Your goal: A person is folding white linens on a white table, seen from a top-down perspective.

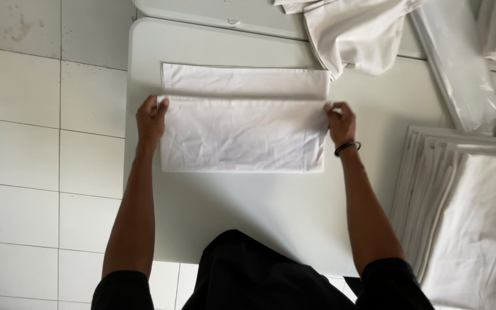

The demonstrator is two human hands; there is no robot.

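Parts of the scene are being cut off: the stack of folded white cloths (466, 218) at the right is being cropped by the frame's right and lower edges, and the loose pile of white fabric (357, 34) at the top is being cut by the upper edge. A clear plastic package (460, 63), long and flat, is being seen only in part at the upper right, and nothing on it can be made out. The fingertips of both hands are being partly hidden by cloth.

Both arms are being held out straight from the body over a white tabletop (248, 212). The left hand (151, 117) is being kept at the left end of a white cloth (242, 135), its fingers pinching the folded edge. The right hand (341, 121), with a dark band (347, 148) worn at the wrist, is being kept at the right end, pinching the same edge.

The cloth is being laid flat in the middle of the tabletop as a wide rectangle, its near part folded over, with a narrower strip left showing beyond the fold. A white tiled floor (41, 143) is being seen at the left.
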